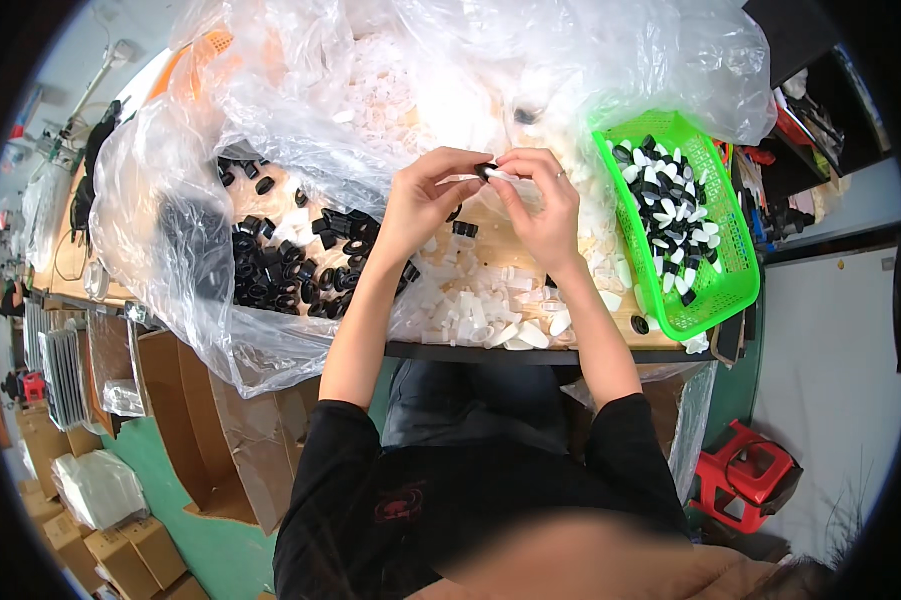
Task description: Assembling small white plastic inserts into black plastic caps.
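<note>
And here I am on the head camera: both hands are up over the table, fingertips almost meeting! The left hand has a small black cap pinched between thumb and fingers; the right hand grips a slim white piece the same way, its end right up against the cap. Whether it's seated inside, I can't tell; the fingertips cover the join. Below them, loose white parts crowd the near edge. Over on the left, a dark heap of black caps sits beside crumpled clear plastic. To the right, here's the green basket, tilted in my view, holding a pile of black-and-white pieces. Down on the floor at right, a red stool.
</note>
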A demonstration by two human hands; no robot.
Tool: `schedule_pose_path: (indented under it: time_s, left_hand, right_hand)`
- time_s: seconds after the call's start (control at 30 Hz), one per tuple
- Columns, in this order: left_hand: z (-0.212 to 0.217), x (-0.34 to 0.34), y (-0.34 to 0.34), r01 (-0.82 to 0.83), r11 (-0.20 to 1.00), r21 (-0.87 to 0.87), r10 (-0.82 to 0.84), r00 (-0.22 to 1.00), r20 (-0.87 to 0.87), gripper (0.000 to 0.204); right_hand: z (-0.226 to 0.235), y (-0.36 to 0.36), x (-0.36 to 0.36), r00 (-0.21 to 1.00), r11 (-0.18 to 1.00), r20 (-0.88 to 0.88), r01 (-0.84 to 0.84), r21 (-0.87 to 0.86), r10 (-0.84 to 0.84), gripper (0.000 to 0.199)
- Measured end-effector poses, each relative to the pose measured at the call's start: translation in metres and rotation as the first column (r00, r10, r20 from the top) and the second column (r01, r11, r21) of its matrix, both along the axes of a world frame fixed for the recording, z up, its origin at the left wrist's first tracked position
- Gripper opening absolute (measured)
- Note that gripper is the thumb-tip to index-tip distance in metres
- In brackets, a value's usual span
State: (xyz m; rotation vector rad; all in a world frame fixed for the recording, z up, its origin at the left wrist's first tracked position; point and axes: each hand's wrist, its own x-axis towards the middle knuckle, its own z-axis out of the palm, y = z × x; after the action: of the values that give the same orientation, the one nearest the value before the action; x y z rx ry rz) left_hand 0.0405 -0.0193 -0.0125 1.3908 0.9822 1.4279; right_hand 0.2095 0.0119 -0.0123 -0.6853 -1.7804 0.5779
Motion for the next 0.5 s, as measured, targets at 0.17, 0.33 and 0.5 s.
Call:
schedule_pose_path:
  time_s: [0.17,0.33,0.5]
  left_hand:
    - [-0.007,0.002,0.002,-0.072,0.994,-0.078,0.076,0.996,0.055,0.032]
    - [-0.009,0.004,0.001,-0.05,0.997,-0.052,0.055,0.993,0.107,0.031]
    - [-0.012,0.003,0.004,-0.118,0.993,0.029,0.114,0.987,0.113,0.025]
  right_hand:
    - [-0.007,0.002,-0.001,0.996,0.991,-0.048,-0.075,-0.113,0.07,0.022]
    - [-0.006,-0.003,-0.003,0.986,0.956,-0.146,-0.117,-0.27,0.079,0.034]
    - [-0.006,0.0,-0.001,0.924,0.957,-0.376,-0.168,-0.236,0.069,0.03]
